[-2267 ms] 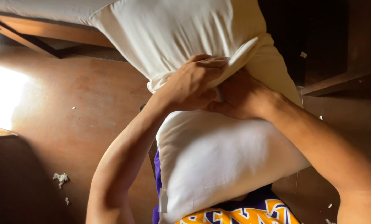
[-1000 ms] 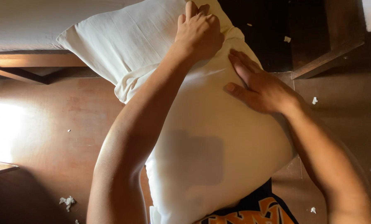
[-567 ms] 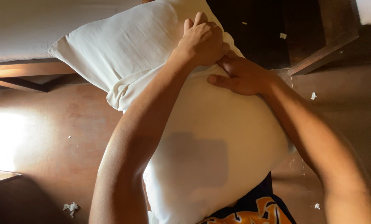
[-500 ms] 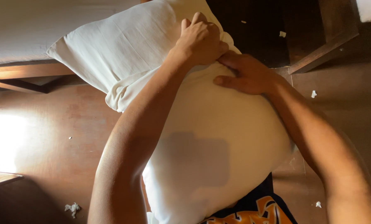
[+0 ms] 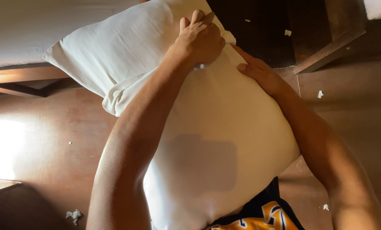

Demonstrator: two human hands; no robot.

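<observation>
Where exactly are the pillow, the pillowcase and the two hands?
pillow (image 5: 224, 127), head view, bare front.
pillowcase (image 5: 113, 51), head view, bunched upper part.
left hand (image 5: 199, 40), head view, knuckles.
right hand (image 5: 260, 72), head view, back of hand.

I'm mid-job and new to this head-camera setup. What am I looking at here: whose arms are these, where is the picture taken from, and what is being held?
There is no machine: these are a person's two bare arms, filmed by one camera worn on the head and looking down. The left hand is closed on the gathered edge of a cream pillowcase. The right hand lies flat against the white pillow, fingertips at that same edge. The pillow's lower end rests against the person's body. Below is a brown wooden floor with small white scraps scattered on it. A bed's wooden frame runs along the top left.
</observation>
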